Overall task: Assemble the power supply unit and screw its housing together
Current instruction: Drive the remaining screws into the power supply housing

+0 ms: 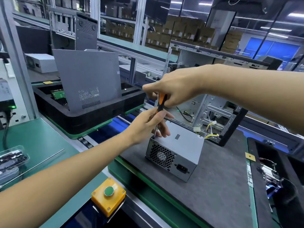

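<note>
While the power supply [174, 152] stands on the dark mat [213, 186] with its fan grille and socket facing the camera, the screwing step is in hand: the right hand [174, 86] is curled round the orange-and-black handle of a screwdriver [160, 104], held nearly upright with its tip at the near left corner of the box's top. The left hand [148, 125] steadies the thin shaft, fingers loosely bent about it and resting on the lid. Whether a screw already sits under the tip is hidden by the fingers. Next, I judge, the tip must stay seated square in the screw head while the handle is turned, with downward pressure so it does not slip. A small grey label lies on the lid, but nothing on it can be read; no brand shows.
</note>
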The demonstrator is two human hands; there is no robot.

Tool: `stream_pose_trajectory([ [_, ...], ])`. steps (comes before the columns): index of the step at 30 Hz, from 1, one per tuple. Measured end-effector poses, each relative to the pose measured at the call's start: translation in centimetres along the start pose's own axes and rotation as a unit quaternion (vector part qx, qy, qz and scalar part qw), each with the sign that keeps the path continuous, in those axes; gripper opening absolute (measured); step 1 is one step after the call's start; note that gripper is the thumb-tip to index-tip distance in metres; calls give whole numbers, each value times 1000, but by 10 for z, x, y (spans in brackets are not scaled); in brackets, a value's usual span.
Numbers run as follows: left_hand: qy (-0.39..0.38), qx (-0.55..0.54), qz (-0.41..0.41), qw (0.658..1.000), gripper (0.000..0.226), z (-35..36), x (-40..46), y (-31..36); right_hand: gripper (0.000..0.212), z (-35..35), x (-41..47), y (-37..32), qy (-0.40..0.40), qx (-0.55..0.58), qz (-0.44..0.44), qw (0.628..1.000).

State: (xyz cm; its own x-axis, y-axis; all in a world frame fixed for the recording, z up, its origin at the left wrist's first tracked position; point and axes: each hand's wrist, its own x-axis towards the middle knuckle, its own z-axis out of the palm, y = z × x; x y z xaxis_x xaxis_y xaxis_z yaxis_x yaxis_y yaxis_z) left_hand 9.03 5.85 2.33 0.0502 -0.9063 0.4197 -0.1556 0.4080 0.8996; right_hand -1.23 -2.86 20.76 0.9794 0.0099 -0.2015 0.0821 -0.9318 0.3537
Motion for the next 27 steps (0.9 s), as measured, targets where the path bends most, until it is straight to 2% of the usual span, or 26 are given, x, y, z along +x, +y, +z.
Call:
stream_pose_trajectory([
  [3,-62,6,3,998,42,-10,-3,5,20,3,4,-2,12,30,-18,999],
  [5,-42,14,6,999,40,-9,-4,6,17,4,7,0,-1,61,7,998],
  [9,75,17,21,997,26,5,-5,2,18,5,6,8,-65,49,72,994],
  [13,59,-22,20,998,26,3,-7,-5,20,8,1,10,-51,104,67,991],
  [16,40,-44,19,998,29,-2,-9,-6,28,5,-1,7,-2,140,37,990],
  [19,12,-44,4,999,38,-9,-12,-7,20,7,3,4,30,113,19,993],
  [22,-15,-12,6,1000,40,-17,-9,0,19,7,5,3,24,62,45,997],
  [25,12,56,33,998,35,-12,-2,6,24,7,2,5,12,15,76,997],
  [27,34,63,35,997,24,-5,1,4,24,8,-1,6,8,4,79,997],
])
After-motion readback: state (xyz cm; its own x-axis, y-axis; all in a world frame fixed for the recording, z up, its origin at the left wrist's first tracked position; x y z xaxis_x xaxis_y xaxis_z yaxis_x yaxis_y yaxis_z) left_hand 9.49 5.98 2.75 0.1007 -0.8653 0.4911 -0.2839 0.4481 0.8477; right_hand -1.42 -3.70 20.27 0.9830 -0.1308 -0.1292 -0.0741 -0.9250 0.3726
